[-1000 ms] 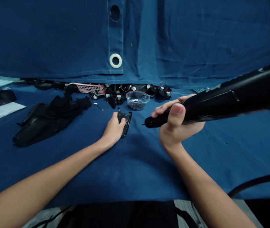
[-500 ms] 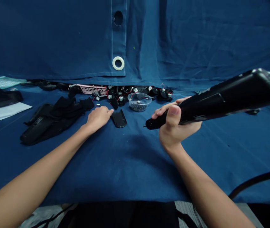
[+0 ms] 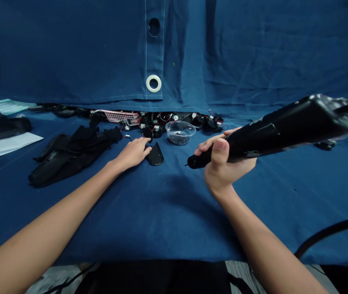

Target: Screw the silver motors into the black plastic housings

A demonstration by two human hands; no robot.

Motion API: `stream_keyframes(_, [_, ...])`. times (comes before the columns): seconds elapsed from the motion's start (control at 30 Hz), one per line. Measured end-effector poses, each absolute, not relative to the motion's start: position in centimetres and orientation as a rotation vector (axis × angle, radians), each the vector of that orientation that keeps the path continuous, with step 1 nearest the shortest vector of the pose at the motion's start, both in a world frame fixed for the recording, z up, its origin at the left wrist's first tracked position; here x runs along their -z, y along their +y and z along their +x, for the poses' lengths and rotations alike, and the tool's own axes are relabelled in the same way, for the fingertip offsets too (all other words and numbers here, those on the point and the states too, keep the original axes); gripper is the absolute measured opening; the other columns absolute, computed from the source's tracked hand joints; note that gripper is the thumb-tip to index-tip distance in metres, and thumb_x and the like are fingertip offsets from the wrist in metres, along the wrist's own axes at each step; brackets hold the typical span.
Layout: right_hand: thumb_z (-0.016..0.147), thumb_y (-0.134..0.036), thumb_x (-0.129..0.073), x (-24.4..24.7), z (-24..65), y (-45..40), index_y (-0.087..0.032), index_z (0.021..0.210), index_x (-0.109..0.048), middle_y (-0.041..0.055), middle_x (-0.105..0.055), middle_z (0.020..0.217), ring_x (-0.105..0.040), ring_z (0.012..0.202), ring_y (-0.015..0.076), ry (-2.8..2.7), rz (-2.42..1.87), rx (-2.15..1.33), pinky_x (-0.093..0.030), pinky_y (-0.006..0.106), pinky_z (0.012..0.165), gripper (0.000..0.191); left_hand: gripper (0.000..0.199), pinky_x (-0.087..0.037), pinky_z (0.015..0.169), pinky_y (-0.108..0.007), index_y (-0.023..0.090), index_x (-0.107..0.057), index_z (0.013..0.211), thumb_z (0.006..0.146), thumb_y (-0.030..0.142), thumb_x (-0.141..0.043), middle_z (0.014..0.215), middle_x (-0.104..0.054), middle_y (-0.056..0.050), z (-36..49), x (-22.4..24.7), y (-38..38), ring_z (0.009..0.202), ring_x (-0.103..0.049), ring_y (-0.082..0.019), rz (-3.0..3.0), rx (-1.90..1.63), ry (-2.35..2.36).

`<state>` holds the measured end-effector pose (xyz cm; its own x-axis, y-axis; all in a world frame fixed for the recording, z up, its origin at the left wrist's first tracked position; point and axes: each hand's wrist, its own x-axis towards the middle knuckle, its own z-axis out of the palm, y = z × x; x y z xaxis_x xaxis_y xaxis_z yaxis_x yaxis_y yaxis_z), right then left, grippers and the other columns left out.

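My right hand [image 3: 222, 163] is wrapped around a long black electric screwdriver [image 3: 271, 134], held aloft and slanting up to the right. Its thin bit points left over the cloth. My left hand [image 3: 132, 153] lies low over the cloth with its fingers stretched forward and thumb apart, holding nothing visible. Right beside that thumb is a curved black plastic cover [image 3: 155, 154]. The fingertips reach close to a small black part with a white motor piece [image 3: 156, 128]; whether they touch is unclear. A clear plastic bowl [image 3: 180, 134] of tiny dark screws stands between the hands.
Several black parts with red wires and a pink basket [image 3: 120, 116] line the hanging blue curtain [image 3: 100, 53]. Black shell pieces [image 3: 66, 155] lie left, near white paper [image 3: 8, 146]. A thick black cable [image 3: 329, 232] curves at the right over the blue cloth [image 3: 149, 220].
My left hand has gone from curled fingers to stretched ones, its thumb still by the black cover. The screwdriver's rear end has shifted slightly left and down.
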<state>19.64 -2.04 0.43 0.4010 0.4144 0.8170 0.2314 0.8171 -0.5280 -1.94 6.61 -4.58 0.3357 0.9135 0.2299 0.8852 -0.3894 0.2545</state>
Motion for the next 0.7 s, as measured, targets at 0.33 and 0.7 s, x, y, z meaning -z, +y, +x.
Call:
stream_keyframes(0.33, [0.076, -0.055, -0.064, -0.4, 19.9, -0.7, -0.022, 0.096, -0.044, -0.0081, -0.055, 0.057, -0.053, 0.039, 0.0102, -1.061, -0.873, -0.458, -0.046, 0.022, 0.041, 0.043, 0.034, -0.039, 0.090, -0.055, 0.011, -0.061, 0.110, 0.088, 0.035, -0.050, 0.118, -0.058, -0.023, -5.7, 2.7, 7.3, 0.111, -0.051, -0.042, 2.376, -0.252, 2.208])
stream_keyframes(0.7, [0.084, -0.061, -0.048, 3.7, 25.9, 5.4, -0.015, 0.094, -0.050, 0.0027, -0.060, 0.073, -0.061, 0.063, 0.0128, -0.993, -1.660, -0.931, -0.053, 0.026, 0.057, 0.047, 0.045, -0.040, 0.092, -0.048, 0.007, -0.052, 0.124, 0.093, 0.035, -0.035, 0.123, -0.055, -0.023, -5.2, 2.6, 6.9, 0.113, -0.050, -0.037, 2.346, -0.402, 2.310])
